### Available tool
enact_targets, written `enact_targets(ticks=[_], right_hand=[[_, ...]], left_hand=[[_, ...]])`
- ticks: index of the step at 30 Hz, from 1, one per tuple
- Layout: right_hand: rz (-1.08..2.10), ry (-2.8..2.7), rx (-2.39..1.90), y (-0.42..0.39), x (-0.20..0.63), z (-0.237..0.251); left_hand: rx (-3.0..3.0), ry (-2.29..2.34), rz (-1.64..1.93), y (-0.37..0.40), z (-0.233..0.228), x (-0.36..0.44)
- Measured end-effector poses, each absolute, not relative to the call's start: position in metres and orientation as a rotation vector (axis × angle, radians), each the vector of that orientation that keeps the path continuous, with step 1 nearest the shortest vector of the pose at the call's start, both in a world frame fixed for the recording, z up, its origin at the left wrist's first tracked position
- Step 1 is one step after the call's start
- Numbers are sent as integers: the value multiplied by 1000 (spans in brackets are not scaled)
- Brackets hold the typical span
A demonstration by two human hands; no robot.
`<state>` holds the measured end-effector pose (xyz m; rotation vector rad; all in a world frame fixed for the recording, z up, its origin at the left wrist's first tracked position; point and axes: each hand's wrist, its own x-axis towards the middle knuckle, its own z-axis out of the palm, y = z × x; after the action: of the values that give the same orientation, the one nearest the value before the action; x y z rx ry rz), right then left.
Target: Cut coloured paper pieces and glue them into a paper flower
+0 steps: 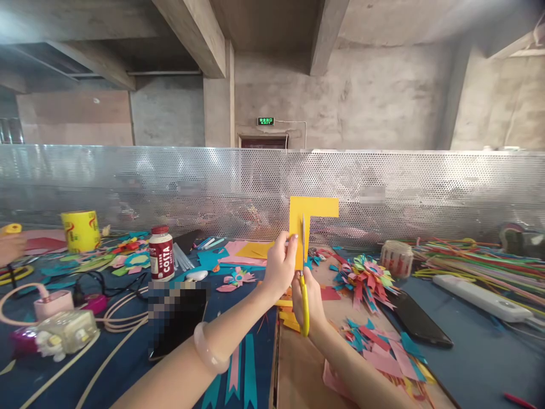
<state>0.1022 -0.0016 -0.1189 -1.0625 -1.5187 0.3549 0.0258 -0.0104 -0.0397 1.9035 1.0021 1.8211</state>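
Now I've the left hand (281,261) pinching yellow paper (296,217), right hand (314,298) curled round the scissors (304,291) (blade gap unclear), so short, steady snips should serve best.

Three hands show: the person's left hand (281,266) and right hand (314,298), plus one co-worker's hand (12,248). There are two phones (419,318), one pair of scissors (305,318), one L-shaped yellow paper (297,218), one bracelet (208,347), one bottle (161,255), one roll of tape (80,232), one jar (395,259), one power strip (481,298), one pink plug (54,305), one exit sign (265,121) and one big paper pompom (366,279). The paper scraps (389,363) and thin coloured strips (460,264) are many, overlapping too thickly to count, and the cables (59,372) tangle so that their number cannot be told.
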Motion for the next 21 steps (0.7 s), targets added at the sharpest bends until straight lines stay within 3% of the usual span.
enact_targets(ticks=[21], right_hand=[[339,-1533,-1077,0,104,-119]], left_hand=[[1861,949,1797,-9,-41,26]])
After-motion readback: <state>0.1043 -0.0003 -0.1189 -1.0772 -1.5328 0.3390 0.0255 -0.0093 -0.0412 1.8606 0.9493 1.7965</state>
